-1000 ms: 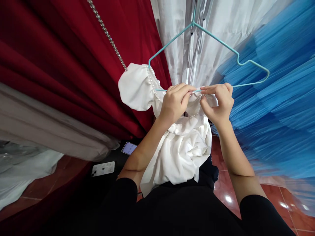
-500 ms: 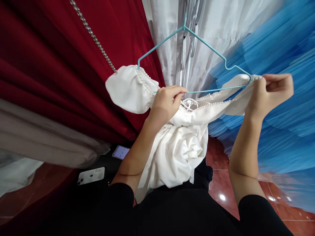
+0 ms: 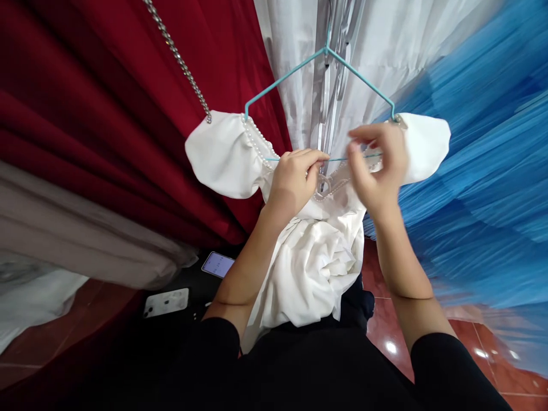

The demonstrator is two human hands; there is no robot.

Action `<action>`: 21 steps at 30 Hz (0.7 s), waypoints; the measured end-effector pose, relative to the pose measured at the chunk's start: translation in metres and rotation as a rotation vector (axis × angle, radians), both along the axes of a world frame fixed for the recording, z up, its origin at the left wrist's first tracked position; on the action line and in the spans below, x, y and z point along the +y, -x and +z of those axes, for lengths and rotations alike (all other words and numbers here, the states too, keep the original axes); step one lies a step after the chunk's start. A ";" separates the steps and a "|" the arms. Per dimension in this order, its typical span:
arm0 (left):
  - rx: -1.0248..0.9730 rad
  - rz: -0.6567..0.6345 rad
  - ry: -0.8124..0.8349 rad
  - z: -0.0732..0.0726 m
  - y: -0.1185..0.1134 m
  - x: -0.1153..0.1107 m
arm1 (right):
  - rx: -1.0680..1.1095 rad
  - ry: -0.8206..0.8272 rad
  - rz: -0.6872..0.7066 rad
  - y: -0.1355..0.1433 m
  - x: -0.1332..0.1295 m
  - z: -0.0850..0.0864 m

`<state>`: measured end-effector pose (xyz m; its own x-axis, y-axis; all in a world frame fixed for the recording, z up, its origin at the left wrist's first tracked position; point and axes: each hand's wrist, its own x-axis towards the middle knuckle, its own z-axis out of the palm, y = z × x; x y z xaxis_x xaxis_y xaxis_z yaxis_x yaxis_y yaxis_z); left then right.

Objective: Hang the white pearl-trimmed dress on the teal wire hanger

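Note:
A white dress (image 3: 308,268) with pearl-edged neckline and puffed sleeves hangs from a light-blue wire hanger (image 3: 285,78). Both sleeves sit over the hanger's ends, and the skirt lies bunched below near my lap. My left hand (image 3: 295,174) is closed on the hanger's bottom bar, around its middle. Beside the right sleeve, my right hand (image 3: 381,162) is raised in front of the bar, thumb and fingers apart and slightly blurred, with nothing between them. It covers part of the neckline's right side.
A bead chain (image 3: 180,60) runs down to the left sleeve. Red cloth (image 3: 214,51) hangs at left, blue tulle (image 3: 483,200) at right, and white cloth (image 3: 291,68) with metal poles (image 3: 323,103) behind. Two phones, one white (image 3: 166,302) and one with a lit screen (image 3: 217,264), lie on a black surface.
My right hand has let go of the right sleeve and moved left toward the hanger's middle. That sleeve, stretched out before, now rests over the hanger's right end. My left hand keeps its hold.

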<state>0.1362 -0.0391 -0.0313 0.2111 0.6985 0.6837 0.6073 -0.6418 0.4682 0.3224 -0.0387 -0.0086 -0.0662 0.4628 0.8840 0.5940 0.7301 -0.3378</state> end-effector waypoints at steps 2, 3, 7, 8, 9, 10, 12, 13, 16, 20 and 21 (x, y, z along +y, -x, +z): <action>0.018 0.026 -0.001 -0.002 0.001 0.000 | -0.177 0.069 0.015 0.010 0.007 -0.030; 0.030 0.033 0.000 -0.004 0.003 0.000 | -0.220 0.064 -0.016 0.014 0.012 -0.043; 0.049 -0.050 -0.038 -0.005 0.012 -0.006 | -0.186 0.024 -0.062 0.026 0.021 -0.066; 0.024 -0.060 -0.073 -0.003 0.016 -0.008 | -0.153 0.025 -0.065 0.029 0.020 -0.065; -0.020 -0.047 -0.126 -0.001 0.020 -0.009 | -0.123 0.021 -0.066 0.032 0.019 -0.063; -0.079 -0.010 -0.198 0.001 0.026 -0.009 | -0.100 0.011 -0.066 0.035 0.017 -0.061; -0.210 0.104 -0.398 0.004 0.041 -0.004 | -0.090 -0.015 -0.057 0.040 0.014 -0.057; -0.257 0.159 -0.488 0.005 0.050 0.001 | -0.098 -0.018 -0.052 0.042 0.013 -0.057; -0.286 0.247 -0.547 0.002 0.078 0.023 | -0.130 0.006 -0.054 0.039 0.015 -0.059; -0.305 0.265 -0.451 -0.002 0.102 0.048 | -0.151 0.021 -0.055 0.023 0.023 -0.062; -0.318 0.262 -0.418 -0.002 0.106 0.052 | -0.158 0.018 -0.048 0.019 0.025 -0.062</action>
<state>0.0306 0.0126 -0.0329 -0.1933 0.3572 0.9138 0.6416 -0.6586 0.3932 0.3038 -0.0142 -0.0702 -0.1807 0.4845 0.8559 0.6749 0.6941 -0.2504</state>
